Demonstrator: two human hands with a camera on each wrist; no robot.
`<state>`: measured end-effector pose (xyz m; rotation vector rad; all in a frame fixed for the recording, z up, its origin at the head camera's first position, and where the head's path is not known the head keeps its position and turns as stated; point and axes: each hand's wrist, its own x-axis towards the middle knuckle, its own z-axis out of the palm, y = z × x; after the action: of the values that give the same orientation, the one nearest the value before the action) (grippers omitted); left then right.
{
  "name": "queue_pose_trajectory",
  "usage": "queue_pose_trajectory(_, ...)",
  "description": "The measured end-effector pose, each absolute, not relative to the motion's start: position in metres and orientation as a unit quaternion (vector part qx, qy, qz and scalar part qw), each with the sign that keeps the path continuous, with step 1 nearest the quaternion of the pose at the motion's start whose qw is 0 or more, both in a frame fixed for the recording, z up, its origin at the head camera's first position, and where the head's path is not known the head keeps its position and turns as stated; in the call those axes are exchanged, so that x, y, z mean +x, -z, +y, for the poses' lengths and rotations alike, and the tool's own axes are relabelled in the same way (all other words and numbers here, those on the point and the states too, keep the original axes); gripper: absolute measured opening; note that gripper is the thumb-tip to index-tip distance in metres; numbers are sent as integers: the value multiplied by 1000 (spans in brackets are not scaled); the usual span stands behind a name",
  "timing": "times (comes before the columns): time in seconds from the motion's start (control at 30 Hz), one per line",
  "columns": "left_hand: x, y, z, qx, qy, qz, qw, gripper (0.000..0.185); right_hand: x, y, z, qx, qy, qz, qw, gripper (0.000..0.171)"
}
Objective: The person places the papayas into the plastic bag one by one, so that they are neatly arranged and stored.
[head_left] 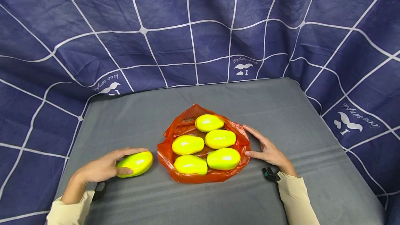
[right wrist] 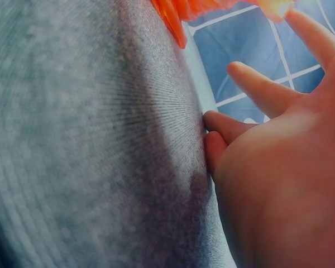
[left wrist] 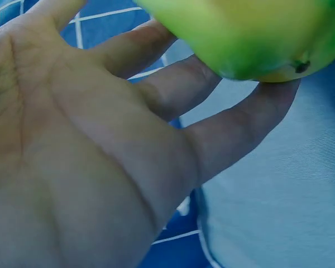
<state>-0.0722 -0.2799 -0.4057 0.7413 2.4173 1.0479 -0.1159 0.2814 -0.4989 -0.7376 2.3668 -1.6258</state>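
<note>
My left hand (head_left: 101,166) grips an oval yellow-green fruit (head_left: 137,163), its thumb on the near side and fingers over the far side. In the left wrist view the fruit (left wrist: 262,33) shows a greener end with a small dark stem mark. Right of it lies a red plastic bag (head_left: 200,178), its mouth spread wide, with several similar fruits (head_left: 223,159) inside. At the bag's right rim rests my right hand (head_left: 268,151), thumb and index finger spread apart and touching the plastic. The right wrist view shows its index fingertip against the bag (right wrist: 204,6).
A grey cloth-covered surface (head_left: 125,121) lies under everything. Dark blue curtains (head_left: 168,48) with white grid lines hang around its back and sides. Black wrist straps (head_left: 271,174) and pale sleeves (head_left: 295,193) show on both arms.
</note>
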Motion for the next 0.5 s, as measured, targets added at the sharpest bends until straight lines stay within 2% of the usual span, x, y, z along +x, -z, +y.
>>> queue_pose_trajectory(0.27,-86,376,-270,311,-334,880,128,60,-116,499,281,-257,538,800,74,88)
queue_pose_trajectory(0.5,-105,355,-253,330,-325,880,103,62,-115,499,282,-253,536,801,80,85)
